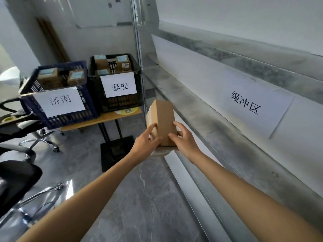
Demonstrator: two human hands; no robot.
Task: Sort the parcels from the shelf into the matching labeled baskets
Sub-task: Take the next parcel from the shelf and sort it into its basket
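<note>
A brown cardboard parcel (161,119) stands upright at the front edge of the grey shelf (218,130). My left hand (146,144) grips its left side, thumb across the front face. On the right side my right hand (183,138) holds it with curled fingers. A second flat parcel (161,151) shows partly beneath it. To the left, on a low wooden table, stand a blue basket (70,117) with a paper label 济南 and a black basket (122,103) labelled 泰安. Both hold several brown parcels with blue-white labels.
A paper sign 缓冲区 (248,103) is taped to the shelf's back wall. A metal shelf post (139,55) rises between shelf and baskets. Black office chairs (15,172) crowd the left. The table's black base plate (117,152) sits on the grey tile floor.
</note>
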